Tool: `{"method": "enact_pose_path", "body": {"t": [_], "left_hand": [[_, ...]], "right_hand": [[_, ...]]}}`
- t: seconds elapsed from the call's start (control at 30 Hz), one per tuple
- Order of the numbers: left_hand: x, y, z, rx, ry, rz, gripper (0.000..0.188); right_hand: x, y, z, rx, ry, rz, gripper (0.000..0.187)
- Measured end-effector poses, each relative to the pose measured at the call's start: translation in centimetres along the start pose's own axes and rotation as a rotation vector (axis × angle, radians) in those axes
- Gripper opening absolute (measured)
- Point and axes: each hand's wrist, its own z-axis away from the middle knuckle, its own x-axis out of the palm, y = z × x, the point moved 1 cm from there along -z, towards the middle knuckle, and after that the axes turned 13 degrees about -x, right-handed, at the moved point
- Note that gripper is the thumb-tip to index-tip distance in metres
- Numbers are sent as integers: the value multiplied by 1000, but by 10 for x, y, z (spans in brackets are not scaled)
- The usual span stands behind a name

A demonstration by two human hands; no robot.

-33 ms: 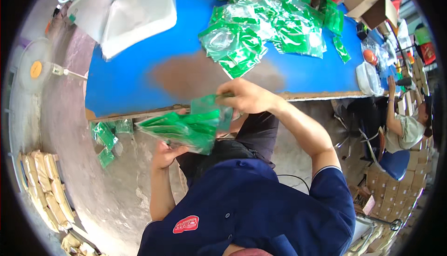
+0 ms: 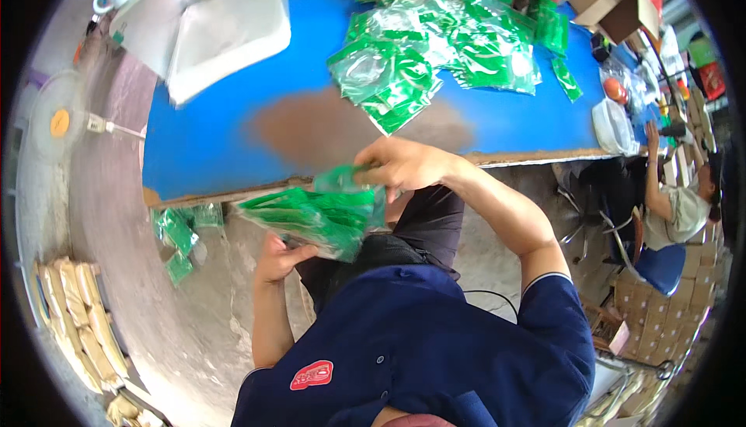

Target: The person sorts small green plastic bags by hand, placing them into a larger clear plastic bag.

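Note:
My left hand point(image 2: 281, 257) is closed on the lower edge of a stack of green plastic bags point(image 2: 315, 221), fanned out in front of my body just off the table's near edge. Above the right end of that stack, my right hand point(image 2: 400, 167) pinches a single green plastic bag point(image 2: 342, 180), which is blurred by motion. On the table beyond my hands lies a heap of green and clear plastic bags point(image 2: 435, 42), its nearest corner pointing toward me.
The blue table point(image 2: 206, 147) has a worn brown patch. A white plastic bin point(image 2: 233, 34) stands at its far left, a clear tub point(image 2: 614, 126) at its right end. Green packets point(image 2: 179, 233) lie below the table. Another person point(image 2: 676, 209) sits at right.
The single bag in my right hand has tipped and shifted slightly lower over the stack. My left hand keeps its grip, and the stack has turned a little.

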Motion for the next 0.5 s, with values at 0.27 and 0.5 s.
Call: {"method": "enact_pose_path", "body": {"t": [0.27, 0.5], "left_hand": [[29, -20, -9, -27, 135, 628, 65], [20, -42, -15, -87, 242, 818, 53]], "right_hand": [[-42, 62, -65, -520, 864, 1271, 61], [34, 43, -50, -705, 149, 833, 36]]}}
